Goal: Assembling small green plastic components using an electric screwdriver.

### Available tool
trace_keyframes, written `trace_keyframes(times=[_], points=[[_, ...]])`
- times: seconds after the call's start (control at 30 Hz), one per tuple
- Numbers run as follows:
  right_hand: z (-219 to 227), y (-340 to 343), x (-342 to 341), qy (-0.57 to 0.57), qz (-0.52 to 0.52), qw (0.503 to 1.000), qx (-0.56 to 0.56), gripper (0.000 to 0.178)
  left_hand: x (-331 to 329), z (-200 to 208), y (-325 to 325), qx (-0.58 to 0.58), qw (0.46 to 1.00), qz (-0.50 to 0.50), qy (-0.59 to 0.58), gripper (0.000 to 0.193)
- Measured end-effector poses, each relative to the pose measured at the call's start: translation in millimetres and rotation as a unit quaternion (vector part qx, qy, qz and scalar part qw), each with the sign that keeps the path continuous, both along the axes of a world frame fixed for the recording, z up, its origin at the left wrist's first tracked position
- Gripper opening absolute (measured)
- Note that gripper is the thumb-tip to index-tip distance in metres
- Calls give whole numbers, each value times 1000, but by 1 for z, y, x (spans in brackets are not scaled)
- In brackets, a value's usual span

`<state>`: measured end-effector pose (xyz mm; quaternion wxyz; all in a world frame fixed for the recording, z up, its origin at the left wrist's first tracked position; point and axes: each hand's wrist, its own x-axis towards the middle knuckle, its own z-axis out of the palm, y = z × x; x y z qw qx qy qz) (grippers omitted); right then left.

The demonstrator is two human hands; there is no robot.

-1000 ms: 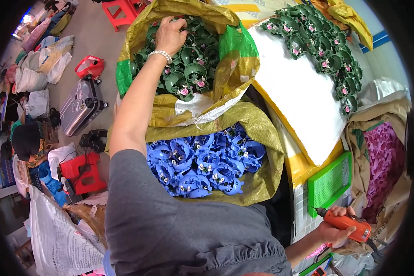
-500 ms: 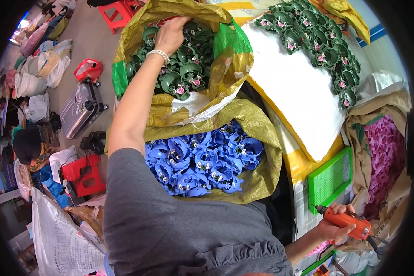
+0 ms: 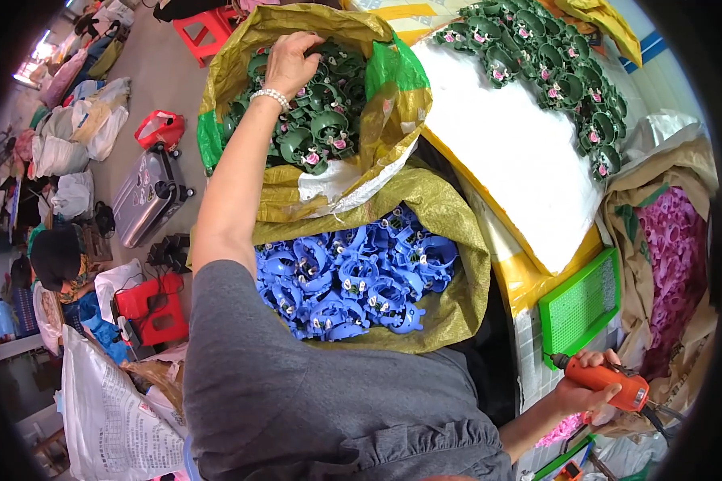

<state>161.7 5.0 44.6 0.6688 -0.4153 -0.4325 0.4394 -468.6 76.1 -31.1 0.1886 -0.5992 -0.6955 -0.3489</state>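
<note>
My left hand [image 3: 291,62] is over the far side of a yellow woven sack [image 3: 217,80], just above the dark green plastic parts [image 3: 329,124] with pink and white pieces that fill it. Its fingers are bent, with the thumb apart, and nothing shows between them. My right hand [image 3: 579,396] is wrapped round an orange electric screwdriver [image 3: 610,383] at the lower right, its dark tip pointing left toward a green tray [image 3: 583,309]. Nearer to me, a second yellow sack [image 3: 465,297] holds blue plastic parts [image 3: 357,276].
More green parts [image 3: 573,88] lie beside a white sheet [image 3: 505,144] on the table at right. Pink parts [image 3: 672,264] fill a brown sack [image 3: 626,232]. On the floor at left are a silver suitcase [image 3: 144,192], red stools [image 3: 156,309] and several bags.
My left hand has drawn back slightly from the sack's far rim, and its thumb now shows apart from the fingers. The screwdriver stays in my right hand, almost still.
</note>
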Motion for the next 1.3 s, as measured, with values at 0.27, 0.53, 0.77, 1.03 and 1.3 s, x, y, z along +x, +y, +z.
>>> trace_keyframes(times=[0.27, 0.53, 0.77, 1.03, 1.3], points=[[-3, 0, 8, 7, 13, 1000, -3, 63, 22, 0, 22, -218, 953, -10, 212, 14], [-10, -5, 14, 14, 13, 1000, -2, 64, 16, -8, 39, -265, 958, 29, 106, 19], [-16, -10, 21, 26, 34, 999, 13, 63, 29, 12, 34, -222, 965, 53, 130, 26], [-10, -12, 16, 7, 27, 999, 45, 64, 121, 74, 38, 160, 986, -38, -21, 7], [-6, -20, 14, 11, 47, 997, 54, 63, 202, 64, 110, -127, 989, -46, -67, 45]])
